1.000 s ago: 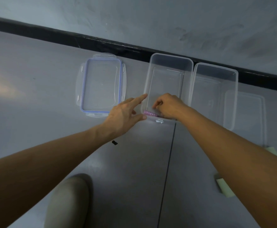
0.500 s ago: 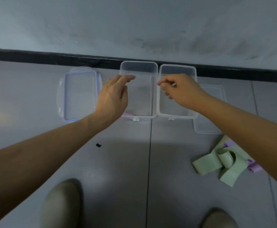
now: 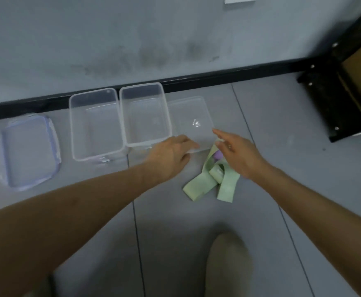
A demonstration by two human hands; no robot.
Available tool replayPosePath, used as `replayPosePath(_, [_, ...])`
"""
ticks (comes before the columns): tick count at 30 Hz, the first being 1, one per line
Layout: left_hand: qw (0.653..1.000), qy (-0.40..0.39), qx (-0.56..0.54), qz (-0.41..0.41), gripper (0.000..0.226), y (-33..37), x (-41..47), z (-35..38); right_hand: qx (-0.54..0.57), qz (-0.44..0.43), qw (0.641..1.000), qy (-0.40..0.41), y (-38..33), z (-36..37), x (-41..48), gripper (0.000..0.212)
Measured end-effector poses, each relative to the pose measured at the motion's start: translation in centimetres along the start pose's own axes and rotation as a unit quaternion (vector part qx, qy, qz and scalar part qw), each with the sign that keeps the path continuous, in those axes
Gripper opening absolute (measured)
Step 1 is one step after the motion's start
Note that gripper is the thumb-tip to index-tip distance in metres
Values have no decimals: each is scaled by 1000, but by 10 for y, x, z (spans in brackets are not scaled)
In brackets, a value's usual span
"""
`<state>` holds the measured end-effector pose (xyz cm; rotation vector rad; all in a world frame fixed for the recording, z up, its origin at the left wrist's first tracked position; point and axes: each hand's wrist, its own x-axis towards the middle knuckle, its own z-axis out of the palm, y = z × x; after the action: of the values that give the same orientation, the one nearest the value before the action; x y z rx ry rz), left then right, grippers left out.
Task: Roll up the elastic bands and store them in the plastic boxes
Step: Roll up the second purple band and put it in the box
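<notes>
Boxes (image 3: 141, 94) seem empty through the blur; green bands (image 3: 198, 185) and purple band (image 3: 217, 155) lie loose, unstored; left hand (image 3: 171, 155) and right hand (image 3: 237, 153), grip open, hold nothing

Two plastic boxes (image 3: 96, 129) stand mid-frame. Two lids: a blue-rimmed lid (image 3: 30, 151) at left, a clear lid (image 3: 188, 116) right of centre. Green bands (image 3: 198, 186) lie tangled, number unclear; one purple band (image 3: 218, 155) shows.

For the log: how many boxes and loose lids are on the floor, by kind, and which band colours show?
clear boxes: 2
lids: 2, a blue-rimmed lid and a clear lid
band colours: 2, tangled green bands and a mostly hidden purple band; the number of bands cannot be told
Total: 4 boxes and lids
</notes>
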<state>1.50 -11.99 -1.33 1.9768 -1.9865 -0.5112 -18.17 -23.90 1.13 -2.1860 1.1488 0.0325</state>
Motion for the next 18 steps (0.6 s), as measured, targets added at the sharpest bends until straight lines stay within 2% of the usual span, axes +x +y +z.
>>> replayPosePath(3, [999,-43,-3,-9,48,32,17,47,15,36,997,66,51,20,-10,40])
replayPosePath(6, [998,-51,20,5,55,54,32,85,31,96,985,137,101,39,-18,40])
replayPosePath(10, [992,-65,80,74,58,71,45,128,24,139,981,134,143,50,-27,41])
replayPosePath(15, [983,-118,126,60,73,83,52,159,-13,174,978,113,160,59,-23,57])
replayPosePath(18, [978,-129,159,38,73,86,58,163,14,195,973,124,158,63,-21,41])
